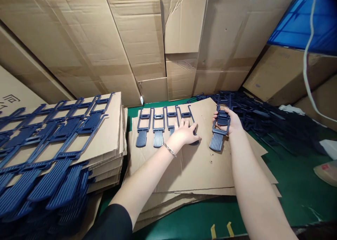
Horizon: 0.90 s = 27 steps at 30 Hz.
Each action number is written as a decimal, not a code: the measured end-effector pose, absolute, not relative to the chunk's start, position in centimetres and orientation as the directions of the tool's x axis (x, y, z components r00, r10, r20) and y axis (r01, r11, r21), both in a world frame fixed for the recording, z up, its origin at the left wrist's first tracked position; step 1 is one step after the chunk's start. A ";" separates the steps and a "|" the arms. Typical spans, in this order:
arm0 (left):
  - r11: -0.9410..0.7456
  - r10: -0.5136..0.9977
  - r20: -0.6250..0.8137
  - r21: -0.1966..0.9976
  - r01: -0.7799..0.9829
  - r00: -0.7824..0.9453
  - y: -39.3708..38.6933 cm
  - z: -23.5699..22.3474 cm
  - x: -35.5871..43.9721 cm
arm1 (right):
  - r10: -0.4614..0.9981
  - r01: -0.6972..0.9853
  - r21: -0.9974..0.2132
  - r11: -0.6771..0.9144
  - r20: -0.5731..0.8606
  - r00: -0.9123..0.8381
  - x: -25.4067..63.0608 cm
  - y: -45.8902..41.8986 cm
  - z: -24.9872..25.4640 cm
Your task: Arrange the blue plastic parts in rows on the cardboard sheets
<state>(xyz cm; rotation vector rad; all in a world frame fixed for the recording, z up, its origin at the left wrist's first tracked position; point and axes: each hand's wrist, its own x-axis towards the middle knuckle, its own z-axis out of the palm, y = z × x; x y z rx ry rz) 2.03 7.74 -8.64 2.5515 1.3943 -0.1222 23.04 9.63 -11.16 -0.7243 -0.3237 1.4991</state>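
Note:
My left hand (185, 133) lies with fingers spread over the rightmost of several dark blue plastic frames in a row on a cardboard sheet (189, 173). The hand hides most of that frame. To its left, a blue plastic frame (158, 127) shows its open rectangular body and ribbed flat end, which points toward me. My right hand (231, 122) is wrapped around a similar blue plastic frame (218, 141), held near the sheet's right side with its ribbed end down. Whether this frame touches the cardboard I cannot tell.
On the left stands a stack of cardboard sheets (116, 138) layered with more blue frames (65, 155). A loose heap of blue frames (260, 117) covers the back right of the green table (302, 194). Cardboard boxes (181, 29) wall off the back. A white cable (305, 64) hangs at right.

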 end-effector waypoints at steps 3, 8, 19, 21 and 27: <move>-0.541 0.806 -0.170 0.174 0.823 0.567 7.8 -8.6 1.5 | 0.967 -0.786 -0.612 -0.086 -0.243 0.083 23.0 9.6 -11.2; -0.550 0.806 -0.136 0.187 0.814 0.576 7.9 -8.8 0.9 | 0.965 -0.785 -0.615 -0.081 -0.244 0.092 23.1 9.6 -11.3; -0.582 0.795 -0.068 0.194 0.790 0.603 8.3 -9.7 0.3 | 0.956 -0.767 -0.638 -0.070 -0.261 0.130 22.7 9.5 -11.2; -0.590 0.792 -0.047 0.196 0.783 0.609 8.3 -9.7 0.2 | 0.954 -0.758 -0.649 -0.061 -0.261 0.146 22.6 9.5 -11.1; -0.695 0.719 0.146 0.180 0.696 0.680 7.0 -9.4 0.7 | 0.942 -0.708 -0.705 -0.047 -0.268 0.204 22.4 9.5 -11.1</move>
